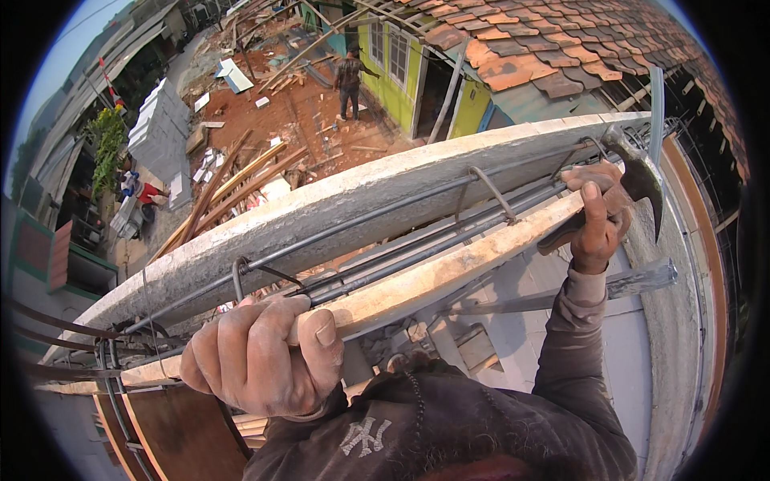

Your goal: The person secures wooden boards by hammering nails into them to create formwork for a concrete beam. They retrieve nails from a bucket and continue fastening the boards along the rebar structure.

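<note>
A long, pale wooden board (449, 268) runs slantwise in front of me, beside the steel rods. Around its near left end my left hand (265, 353) is closed, thumb along the top edge. My right hand (600, 220) grips the far right end, its thumb pointing up. A claw hammer (642, 178) with a dark metal head is right beside that hand; whether its handle lies in my fingers, I cannot tell. Steel reinforcing rods (361, 215) with bent stirrups (493, 192) lie between the board and a curved, pale panel (321, 196).
A metal channel (634, 280) crosses below my right forearm. Upright rods (120, 401) stand at the lower left. Beyond the panel, far below, are red soil, loose timber (233, 188), stacked grey blocks (160, 128) and a standing person (350, 84). A tiled roof (553, 40) rises at upper right.
</note>
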A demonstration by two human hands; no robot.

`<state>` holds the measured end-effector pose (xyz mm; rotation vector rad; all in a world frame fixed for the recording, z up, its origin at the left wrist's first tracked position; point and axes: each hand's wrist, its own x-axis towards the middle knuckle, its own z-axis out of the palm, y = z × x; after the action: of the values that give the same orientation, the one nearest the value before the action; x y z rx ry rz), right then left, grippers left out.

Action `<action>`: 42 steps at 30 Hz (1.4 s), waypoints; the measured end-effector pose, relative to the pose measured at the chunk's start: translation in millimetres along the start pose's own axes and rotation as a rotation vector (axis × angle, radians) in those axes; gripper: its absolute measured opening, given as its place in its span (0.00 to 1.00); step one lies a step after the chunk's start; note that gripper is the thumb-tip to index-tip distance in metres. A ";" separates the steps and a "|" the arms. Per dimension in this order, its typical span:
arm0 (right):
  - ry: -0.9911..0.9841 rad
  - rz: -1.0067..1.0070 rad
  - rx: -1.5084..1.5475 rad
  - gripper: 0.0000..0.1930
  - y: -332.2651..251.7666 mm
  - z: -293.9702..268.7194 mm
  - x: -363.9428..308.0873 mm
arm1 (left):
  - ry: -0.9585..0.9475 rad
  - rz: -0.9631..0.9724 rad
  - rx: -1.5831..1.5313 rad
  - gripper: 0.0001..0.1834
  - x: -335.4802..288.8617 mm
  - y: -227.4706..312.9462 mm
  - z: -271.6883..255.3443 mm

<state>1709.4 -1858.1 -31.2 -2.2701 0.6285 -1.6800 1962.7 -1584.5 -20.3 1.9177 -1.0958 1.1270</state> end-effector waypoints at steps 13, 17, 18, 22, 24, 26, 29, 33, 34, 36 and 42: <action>-0.001 -0.061 0.007 0.13 4.8 0.4 -0.1 | -0.086 0.032 0.016 0.27 -1.2 -3.7 -5.1; -0.006 -0.087 -0.013 0.13 7.4 -2.0 1.6 | -0.120 0.052 0.021 0.28 -0.4 -6.0 -8.4; -0.012 -0.095 -0.019 0.13 7.1 -2.0 2.1 | -0.121 0.060 0.022 0.28 -0.5 -6.7 -9.2; -0.008 -0.092 -0.043 0.13 3.4 -2.2 2.0 | -0.134 0.073 0.008 0.27 -0.9 -6.7 -9.6; -0.005 -0.085 -0.041 0.14 2.6 -1.2 2.3 | -0.137 0.052 0.001 0.26 -0.3 -4.7 -10.3; -0.003 -0.086 -0.034 0.14 3.7 -0.2 2.4 | -0.147 0.052 -0.005 0.25 0.0 -5.2 -11.2; -0.010 -0.084 -0.048 0.14 2.8 -0.3 2.5 | -0.181 0.058 0.006 0.25 1.2 -5.1 -15.3; -0.011 -0.097 -0.066 0.14 0.0 -0.8 3.3 | -0.182 0.088 -0.003 0.24 1.4 -8.3 -13.5; -0.018 -0.109 -0.072 0.14 -0.4 -1.3 5.3 | -0.155 0.088 0.006 0.25 1.5 -8.8 -12.1; -0.024 -0.118 -0.070 0.14 -0.7 -0.7 5.8 | -0.108 0.086 0.025 0.27 0.9 -10.4 -10.1; -0.014 -0.114 -0.049 0.14 1.2 0.3 4.6 | -0.142 0.103 0.040 0.26 2.8 -11.6 -10.4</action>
<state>1710.6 -1861.4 -28.0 -2.3911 0.5530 -1.7162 1970.2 -1571.7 -14.7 2.0174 -1.2698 1.0886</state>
